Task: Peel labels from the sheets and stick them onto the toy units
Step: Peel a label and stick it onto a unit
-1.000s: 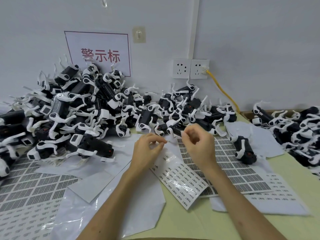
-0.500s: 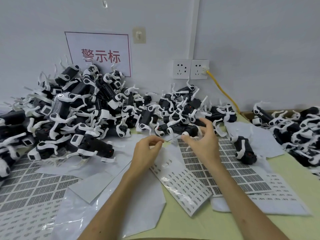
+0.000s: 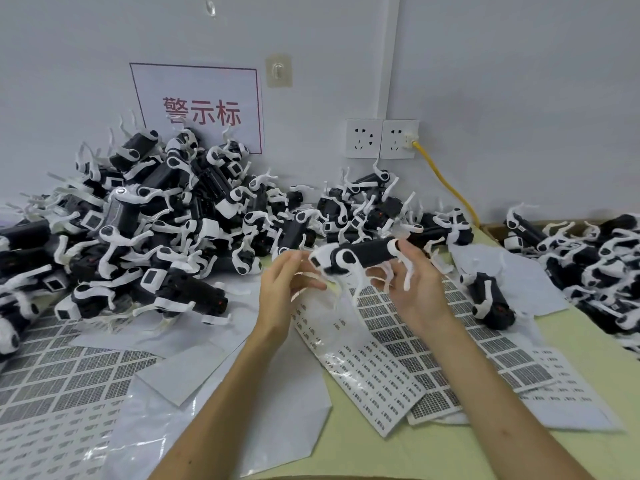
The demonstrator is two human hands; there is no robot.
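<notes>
Head view: the right hand (image 3: pixel 417 289) holds 1 black-and-white toy unit (image 3: pixel 363 256) up off the counter (image 3: pixel 433 455), thumb over its right end and fingers curled up beneath its white legs. The unit's long axis runs across the view, left to right, with the right end a little higher. Its white-capped left end points at the left hand (image 3: pixel 284 282).

The left hand hovers just beside that end without touching it. Its thumb and fingers are drawn toward one another. Motion blur hides whether they pinch a peeled label or nothing.

Below both hands, the label sheet (image 3: pixel 360 368) lies flat on the counter, partly over a darker gridded sheet (image 3: pixel 491 337). The heap of toy units (image 3: pixel 156 220) sits well to the left against the wall, and a single unit (image 3: pixel 491 301) lies just right of the right wrist.

My reading: the left hand is the nearer one to the held unit's free end. Sticking a label would therefore mean a short move rightward along that long axis, while the right hand steadies the body.
</notes>
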